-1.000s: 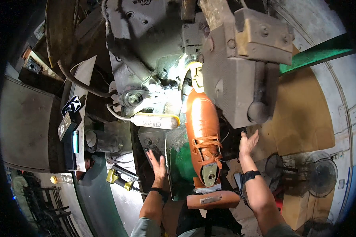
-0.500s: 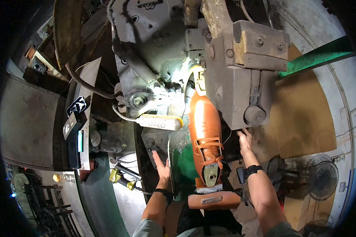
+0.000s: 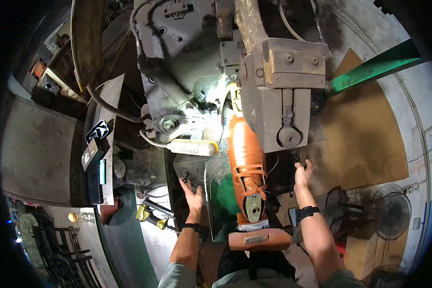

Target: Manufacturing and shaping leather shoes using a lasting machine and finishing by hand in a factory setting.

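A brown leather lace-up shoe (image 3: pixel 247 153) sits on a last with a pale green heel plate (image 3: pixel 255 207), its toe up against the machine. The large grey machine block (image 3: pixel 269 115) overlaps the shoe's right edge near the toe. My left hand (image 3: pixel 193 199) is open, fingers spread, beside a dark metal plate with small knobs (image 3: pixel 185 173); a fingertip is close to a knob, and contact cannot be made out. My right hand (image 3: pixel 302 176) is open below the block, fingers apart, near a small dark lever. A brown padded rest (image 3: pixel 259 240) lies beneath the heel.
A lit work lamp (image 3: pixel 192 147) shines left of the shoe. A yellow-and-black tool (image 3: pixel 151 216) lies on the left bench beside dark boxes (image 3: pixel 92 154). A green beam (image 3: pixel 374 69), cardboard (image 3: pixel 365 139) and a fan (image 3: pixel 393 216) stand to the right.
The grey block has shifted left, closer over the shoe. My left hand has risen slightly toward the knobs, its fingers spreading. My right hand's fingers have opened and moved a little right.
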Demonstrator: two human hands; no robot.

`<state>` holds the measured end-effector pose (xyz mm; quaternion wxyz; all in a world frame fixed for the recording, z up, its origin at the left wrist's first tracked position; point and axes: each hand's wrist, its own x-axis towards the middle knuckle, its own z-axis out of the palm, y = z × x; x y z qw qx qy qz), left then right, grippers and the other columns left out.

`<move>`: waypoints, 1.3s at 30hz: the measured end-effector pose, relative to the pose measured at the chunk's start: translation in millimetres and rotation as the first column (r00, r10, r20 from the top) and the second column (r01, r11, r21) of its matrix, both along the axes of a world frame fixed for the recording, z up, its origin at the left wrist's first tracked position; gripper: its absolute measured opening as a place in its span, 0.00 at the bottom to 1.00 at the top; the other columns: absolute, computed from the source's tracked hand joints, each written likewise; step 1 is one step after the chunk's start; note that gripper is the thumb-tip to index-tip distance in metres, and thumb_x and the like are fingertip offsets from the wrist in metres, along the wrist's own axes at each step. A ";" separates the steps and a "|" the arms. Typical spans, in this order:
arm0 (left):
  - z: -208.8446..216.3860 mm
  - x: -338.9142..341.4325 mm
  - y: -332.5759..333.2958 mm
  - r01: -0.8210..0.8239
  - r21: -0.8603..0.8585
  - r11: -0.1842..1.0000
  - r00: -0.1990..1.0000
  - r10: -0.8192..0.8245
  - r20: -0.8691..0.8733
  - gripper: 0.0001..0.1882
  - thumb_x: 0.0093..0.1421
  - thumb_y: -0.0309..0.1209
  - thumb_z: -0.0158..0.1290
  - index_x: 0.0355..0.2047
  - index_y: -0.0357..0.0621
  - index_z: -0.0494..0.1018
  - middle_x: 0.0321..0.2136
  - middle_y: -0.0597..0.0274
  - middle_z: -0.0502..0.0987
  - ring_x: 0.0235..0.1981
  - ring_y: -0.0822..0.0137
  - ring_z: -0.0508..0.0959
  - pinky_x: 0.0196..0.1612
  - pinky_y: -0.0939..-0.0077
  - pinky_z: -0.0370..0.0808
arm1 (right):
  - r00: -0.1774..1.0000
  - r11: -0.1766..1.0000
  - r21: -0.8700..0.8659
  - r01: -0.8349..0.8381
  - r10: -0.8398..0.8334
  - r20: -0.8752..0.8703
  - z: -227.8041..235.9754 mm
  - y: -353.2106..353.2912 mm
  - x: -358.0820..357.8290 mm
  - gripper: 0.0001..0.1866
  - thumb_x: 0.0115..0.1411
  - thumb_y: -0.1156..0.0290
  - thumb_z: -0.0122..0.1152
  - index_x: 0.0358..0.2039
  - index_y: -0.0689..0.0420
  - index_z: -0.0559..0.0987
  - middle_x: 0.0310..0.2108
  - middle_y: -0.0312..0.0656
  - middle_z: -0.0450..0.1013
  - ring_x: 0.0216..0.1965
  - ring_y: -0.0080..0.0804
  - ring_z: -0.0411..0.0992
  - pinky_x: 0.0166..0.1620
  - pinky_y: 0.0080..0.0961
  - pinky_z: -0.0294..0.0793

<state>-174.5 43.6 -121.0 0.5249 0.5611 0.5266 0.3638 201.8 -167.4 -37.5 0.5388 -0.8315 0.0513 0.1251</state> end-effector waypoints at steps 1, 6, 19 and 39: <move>2.3 -2.3 -1.1 0.030 -0.010 0.999 0.999 -0.030 0.026 0.53 0.58 0.16 0.55 0.77 0.43 0.35 0.74 0.33 0.47 0.76 0.47 0.50 0.76 0.62 0.47 | 1.000 1.000 -0.002 0.006 -0.006 0.001 -4.1 -8.5 0.6 0.40 0.56 0.65 0.64 0.70 0.56 0.65 0.72 0.51 0.55 0.73 0.49 0.55 0.71 0.42 0.56; 10.8 -23.2 -5.1 -0.159 0.074 0.985 0.980 0.166 -0.108 0.45 0.58 0.15 0.50 0.74 0.34 0.43 0.73 0.34 0.49 0.76 0.44 0.50 0.77 0.57 0.44 | 0.998 0.997 0.070 -0.040 0.044 -0.055 27.8 -9.5 -26.1 0.39 0.59 0.66 0.64 0.71 0.54 0.64 0.71 0.50 0.57 0.71 0.47 0.57 0.69 0.45 0.60; 125.0 21.0 -111.7 -0.060 0.052 0.997 0.947 0.040 0.318 0.30 0.66 0.20 0.48 0.68 0.36 0.58 0.67 0.49 0.62 0.68 0.53 0.64 0.72 0.56 0.58 | 0.619 0.686 -0.002 -0.728 0.658 0.429 186.6 18.0 -199.1 0.61 0.53 0.58 0.79 0.76 0.60 0.46 0.72 0.62 0.53 0.71 0.54 0.59 0.69 0.46 0.62; 181.4 67.1 -153.9 0.080 0.440 0.895 0.952 -0.199 0.233 0.28 0.75 0.43 0.37 0.63 0.31 0.63 0.65 0.40 0.63 0.68 0.46 0.63 0.71 0.52 0.56 | 0.755 0.656 0.468 -0.592 0.655 0.036 212.2 12.5 -180.0 0.49 0.67 0.51 0.65 0.76 0.59 0.49 0.70 0.54 0.59 0.68 0.42 0.62 0.67 0.38 0.66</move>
